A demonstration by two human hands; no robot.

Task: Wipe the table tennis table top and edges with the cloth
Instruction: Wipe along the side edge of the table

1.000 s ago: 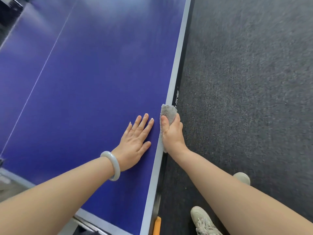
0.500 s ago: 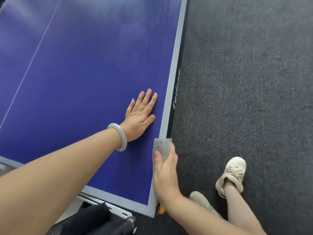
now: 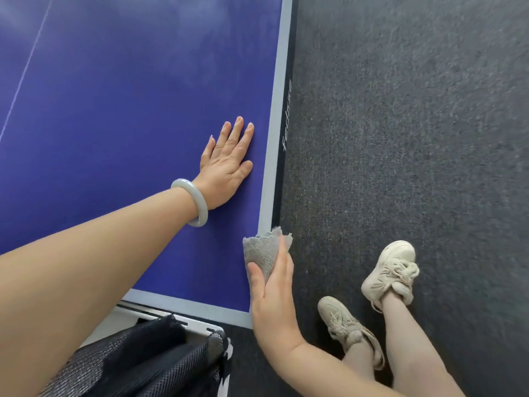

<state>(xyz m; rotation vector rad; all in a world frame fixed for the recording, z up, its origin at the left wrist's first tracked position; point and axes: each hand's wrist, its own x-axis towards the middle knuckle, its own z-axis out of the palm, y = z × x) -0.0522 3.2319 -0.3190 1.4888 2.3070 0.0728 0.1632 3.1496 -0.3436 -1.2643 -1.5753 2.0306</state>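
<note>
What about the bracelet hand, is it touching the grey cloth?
Apart. The head view shows blue table top between the left hand, lying flat, and the cloth held by the right hand.

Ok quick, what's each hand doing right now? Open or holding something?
Left hand: open, flat on the blue table top.
Right hand: closed, holding the grey cloth against the table's white edge.

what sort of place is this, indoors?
Probably an indoor games or sports room: a blue table tennis table with white boundary lines, dark grey carpet beside it, and the right hand holding a grey cloth at its edge.
</note>
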